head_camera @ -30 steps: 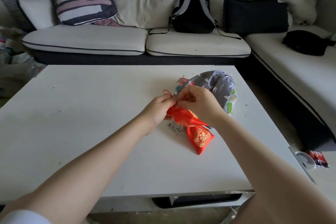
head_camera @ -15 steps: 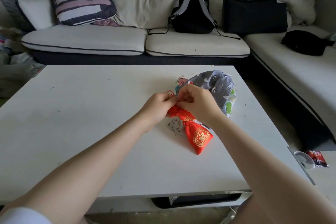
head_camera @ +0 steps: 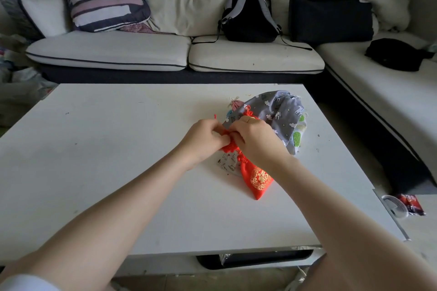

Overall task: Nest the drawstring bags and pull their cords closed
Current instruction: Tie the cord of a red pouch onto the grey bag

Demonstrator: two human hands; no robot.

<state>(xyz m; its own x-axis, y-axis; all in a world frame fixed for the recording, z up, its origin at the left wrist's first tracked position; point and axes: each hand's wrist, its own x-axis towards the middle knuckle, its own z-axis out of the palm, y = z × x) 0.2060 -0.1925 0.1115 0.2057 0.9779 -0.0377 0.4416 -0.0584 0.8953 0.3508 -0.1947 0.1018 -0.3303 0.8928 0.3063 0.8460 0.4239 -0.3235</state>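
A small red drawstring bag point(head_camera: 259, 179) with a gold emblem lies on the white table point(head_camera: 99, 160), its gathered mouth pinched between both hands. My left hand point(head_camera: 203, 140) grips the left side of the mouth, and a red cord end pokes up beside it. My right hand point(head_camera: 257, 139) holds the right side and hides part of the neck. Under the red bag lies a white bag with small animal prints point(head_camera: 227, 160). Behind my right hand sits a crumpled grey printed bag point(head_camera: 279, 111), with a pink bag point(head_camera: 236, 104) and a green-and-white one point(head_camera: 296, 137) peeking from under it.
A white-cushioned sofa point(head_camera: 118, 52) runs behind the table and along the right side. On it rest a black backpack point(head_camera: 248, 19), pillows and a black pouch point(head_camera: 397, 54). A clear lid and red packet point(head_camera: 406, 204) sit at the lower right.
Both hands have stayed together at the red bag's mouth, which now looks more tightly bunched. The bag's body has shifted slightly and the white printed bag beneath shows more.
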